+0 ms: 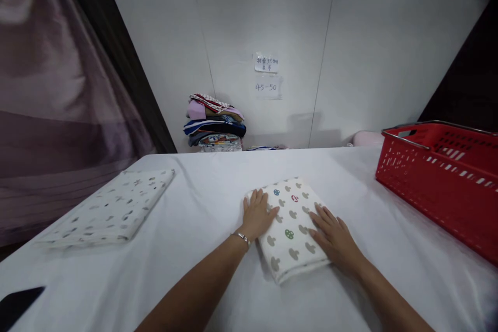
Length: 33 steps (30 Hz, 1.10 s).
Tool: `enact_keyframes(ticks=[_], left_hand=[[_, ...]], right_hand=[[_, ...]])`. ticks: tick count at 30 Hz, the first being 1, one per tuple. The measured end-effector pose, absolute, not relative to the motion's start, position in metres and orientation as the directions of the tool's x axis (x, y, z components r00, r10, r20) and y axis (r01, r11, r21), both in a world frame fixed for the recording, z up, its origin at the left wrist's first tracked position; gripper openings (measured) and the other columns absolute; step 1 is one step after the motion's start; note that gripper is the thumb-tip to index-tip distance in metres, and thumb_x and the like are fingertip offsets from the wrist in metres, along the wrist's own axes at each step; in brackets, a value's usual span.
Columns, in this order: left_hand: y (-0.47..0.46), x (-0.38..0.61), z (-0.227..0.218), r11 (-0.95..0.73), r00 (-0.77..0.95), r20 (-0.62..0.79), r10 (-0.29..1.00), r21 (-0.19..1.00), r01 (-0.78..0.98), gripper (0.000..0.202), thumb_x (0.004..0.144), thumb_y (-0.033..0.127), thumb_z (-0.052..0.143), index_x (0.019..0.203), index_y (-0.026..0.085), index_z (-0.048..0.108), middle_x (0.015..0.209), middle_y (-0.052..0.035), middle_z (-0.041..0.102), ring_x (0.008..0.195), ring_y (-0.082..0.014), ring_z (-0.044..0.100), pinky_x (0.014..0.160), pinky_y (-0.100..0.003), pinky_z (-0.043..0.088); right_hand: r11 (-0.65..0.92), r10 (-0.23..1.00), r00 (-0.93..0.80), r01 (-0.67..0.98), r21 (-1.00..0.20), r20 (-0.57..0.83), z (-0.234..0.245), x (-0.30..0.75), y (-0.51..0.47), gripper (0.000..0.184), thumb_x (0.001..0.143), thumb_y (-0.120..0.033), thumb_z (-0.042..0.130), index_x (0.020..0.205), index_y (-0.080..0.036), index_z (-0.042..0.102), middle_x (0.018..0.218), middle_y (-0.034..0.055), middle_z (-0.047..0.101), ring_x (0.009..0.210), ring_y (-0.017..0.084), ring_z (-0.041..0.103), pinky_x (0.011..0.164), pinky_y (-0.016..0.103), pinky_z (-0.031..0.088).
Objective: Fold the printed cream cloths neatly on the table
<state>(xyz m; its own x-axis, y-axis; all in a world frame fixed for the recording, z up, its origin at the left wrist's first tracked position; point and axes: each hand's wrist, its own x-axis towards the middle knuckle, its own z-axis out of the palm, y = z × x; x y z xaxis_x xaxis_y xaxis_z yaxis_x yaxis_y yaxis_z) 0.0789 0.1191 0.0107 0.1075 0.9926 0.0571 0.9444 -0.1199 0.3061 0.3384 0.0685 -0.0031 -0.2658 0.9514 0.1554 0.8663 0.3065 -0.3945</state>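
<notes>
A folded white cloth (293,223) printed with grey mushrooms, plus a few blue, red and green ones, lies on the white-covered table (210,192). My left hand (259,215) rests flat on its left edge, fingers stretched out, with a silver bracelet at the wrist. On the cloth's right edge lies my right hand (334,238), its fingers spread and palm down. Neither hand grips the cloth; both press on its top from the sides.
Another folded white cloth (112,207) with small dark prints lies at the table's left. A red plastic basket (436,181) stands at the right. Behind the table's far edge is a stack of folded fabrics (216,127). A dark flat object (19,306) sits at the near left corner.
</notes>
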Motion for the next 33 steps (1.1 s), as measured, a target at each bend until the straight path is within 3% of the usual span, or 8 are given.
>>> enact_keyframes(ticks=[3, 6, 11, 15, 19, 22, 28, 33], left_hand=[[0.136, 0.073, 0.022, -0.070, 0.044, 0.091, 0.995, 0.309, 0.948, 0.055, 0.088, 0.056, 0.029, 0.127, 0.022, 0.047, 0.143, -0.0087, 0.036, 0.134, -0.0261, 0.026, 0.109, -0.050, 0.014], [0.156, 0.066, 0.027, 0.013, -0.027, 0.036, 0.999, 0.330, 0.944, 0.054, 0.085, 0.055, 0.036, 0.120, 0.018, 0.052, 0.130, -0.0122, 0.050, 0.122, -0.0281, 0.042, 0.100, -0.043, 0.031], [0.182, 0.059, 0.032, -0.033, 0.034, 0.003, 0.999, 0.327, 0.944, 0.046, 0.076, 0.051, 0.056, 0.106, 0.016, 0.060, 0.110, -0.0103, 0.060, 0.105, -0.0253, 0.053, 0.086, -0.032, 0.041], [0.204, 0.053, 0.043, -0.117, 0.099, 0.079, 0.992, 0.283, 0.952, 0.037, 0.076, 0.042, 0.061, 0.106, 0.020, 0.059, 0.112, -0.0062, 0.058, 0.111, -0.0224, 0.048, 0.092, -0.029, 0.037], [0.218, 0.049, 0.047, -0.092, 0.073, 0.091, 0.993, 0.227, 0.970, 0.040, 0.079, 0.036, 0.059, 0.114, 0.016, 0.055, 0.122, -0.0117, 0.053, 0.117, -0.0266, 0.044, 0.096, -0.037, 0.035], [0.211, 0.067, 0.044, -0.134, 0.112, 0.123, 0.986, 0.189, 0.973, 0.040, 0.085, 0.032, 0.051, 0.123, 0.018, 0.049, 0.136, -0.0108, 0.043, 0.128, -0.0247, 0.033, 0.105, -0.039, 0.026], [0.167, 0.135, 0.028, -0.481, 0.456, 0.164, 0.874, 0.165, 0.861, 0.059, 0.088, 0.056, 0.033, 0.138, 0.023, 0.032, 0.150, -0.0054, 0.022, 0.138, -0.0237, 0.014, 0.112, -0.047, 0.011], [0.157, 0.147, 0.013, -0.502, 0.500, 0.061, 0.864, 0.191, 0.844, 0.064, 0.089, 0.060, 0.022, 0.142, 0.023, 0.027, 0.152, -0.0036, 0.016, 0.140, -0.0239, 0.008, 0.113, -0.048, 0.007]], right_hand=[[0.211, 0.972, -0.114, 0.806, -0.552, 0.205, -0.001, 0.354, 0.072, 0.055, 0.089, -0.051, 0.035, 0.133, -0.020, 0.047, 0.144, 0.0082, 0.035, 0.133, 0.025, 0.030, 0.107, 0.044, 0.029], [0.056, 0.995, 0.018, 0.737, -0.674, 0.103, -0.002, 0.369, 0.075, 0.059, 0.087, -0.052, 0.038, 0.132, -0.015, 0.047, 0.135, 0.0099, 0.047, 0.124, 0.025, 0.043, 0.102, 0.038, 0.037], [-0.018, 1.000, -0.003, 0.691, -0.723, -0.027, -0.007, 0.373, 0.077, 0.064, 0.083, -0.051, 0.044, 0.136, -0.015, 0.041, 0.128, 0.0100, 0.054, 0.112, 0.026, 0.053, 0.096, 0.039, 0.041], [-0.009, 0.998, -0.039, 0.625, -0.781, -0.043, -0.006, 0.353, 0.067, 0.071, 0.079, -0.051, 0.048, 0.139, -0.015, 0.036, 0.130, 0.0102, 0.051, 0.117, 0.026, 0.049, 0.097, 0.037, 0.038], [0.021, 0.992, -0.104, 0.659, -0.752, -0.064, 0.003, 0.331, 0.053, 0.069, 0.082, -0.051, 0.043, 0.142, -0.020, 0.030, 0.119, 0.0090, 0.057, 0.106, 0.025, 0.054, 0.091, 0.036, 0.042], [0.022, 0.990, -0.121, 0.657, -0.753, -0.077, 0.006, 0.326, 0.049, 0.069, 0.083, -0.052, 0.041, 0.143, -0.021, 0.027, 0.116, 0.0086, 0.057, 0.103, 0.025, 0.055, 0.089, 0.036, 0.043], [0.061, 0.989, -0.141, 0.649, -0.758, -0.041, 0.003, 0.330, 0.052, 0.069, 0.083, -0.051, 0.044, 0.142, -0.020, 0.027, 0.114, 0.0095, 0.057, 0.096, 0.025, 0.057, 0.087, 0.038, 0.044], [0.093, 0.989, -0.145, 0.676, -0.731, -0.008, 0.003, 0.328, 0.052, 0.063, 0.085, -0.048, 0.042, 0.140, -0.019, 0.032, 0.110, 0.0096, 0.058, 0.098, 0.024, 0.057, 0.086, 0.035, 0.043]])
